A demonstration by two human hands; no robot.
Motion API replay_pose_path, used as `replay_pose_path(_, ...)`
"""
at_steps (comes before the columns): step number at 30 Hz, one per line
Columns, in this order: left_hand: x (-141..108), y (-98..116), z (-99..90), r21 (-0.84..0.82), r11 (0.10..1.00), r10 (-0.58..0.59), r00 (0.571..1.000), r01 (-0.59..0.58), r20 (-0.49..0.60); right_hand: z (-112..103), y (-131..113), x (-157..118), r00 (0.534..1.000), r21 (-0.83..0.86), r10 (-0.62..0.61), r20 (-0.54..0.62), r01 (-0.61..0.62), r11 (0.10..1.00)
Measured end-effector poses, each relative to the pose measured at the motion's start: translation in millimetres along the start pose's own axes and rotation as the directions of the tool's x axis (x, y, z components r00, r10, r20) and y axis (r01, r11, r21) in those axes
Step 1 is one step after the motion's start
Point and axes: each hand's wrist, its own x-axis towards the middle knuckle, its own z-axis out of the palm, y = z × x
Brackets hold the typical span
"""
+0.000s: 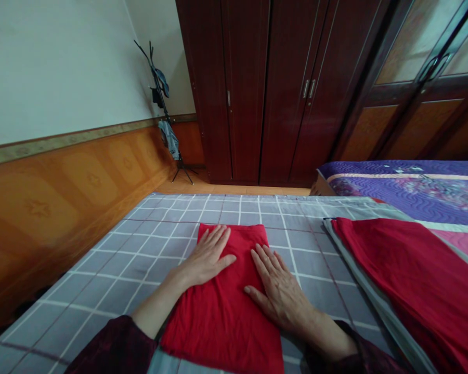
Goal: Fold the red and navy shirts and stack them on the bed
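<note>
Nearest me, my dark sleeves [113,345] led down to the red cloth [230,322], which lay folded on the checked bed [132,265]. My left hand [208,257] was open and flat on its far left part, thumb out toward the middle. My right hand [275,285] was open too, palm down across its right edge, thumb pointing inward; I gripped nothing with either. Well to the right, a second cloth [417,270], also red, lay over a grey cloth [368,283] on the same bed. Beyond that was a purple cover [401,189]. Farther off, past a strip of floor [253,190], a coat rack [158,83] stood at the left, near the dark red wardrobe [245,104]
</note>
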Motion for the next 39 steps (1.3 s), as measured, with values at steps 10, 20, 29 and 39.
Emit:
replay_pose_path(10,-40.7,30.6,-9.0,0.078,0.997,-0.006,1.0,0.004,0.025,-11.8,3.7,0.9,0.998,0.037,0.068,-0.015,-0.067,0.997)
replay_pose_path(20,-94.5,48.2,26.7,0.136,0.99,0.053,0.997,-0.044,-0.064,-9.1,-5.4,38.3,0.99,0.065,-0.087,0.108,0.08,0.995)
replay_pose_path(29,-92.7,53.2,9.1,0.027,1.0,0.003,0.999,-0.004,0.048,-12.1,8.1,47.0,0.999,-0.02,-0.022,0.036,0.023,1.0)
replay_pose_path(39,-95.2,51.1,8.7,-0.039,0.999,0.016,0.999,-0.015,0.032,-9.7,6.0,61.3,0.997,-0.021,0.019,0.073,-0.018,1.0)
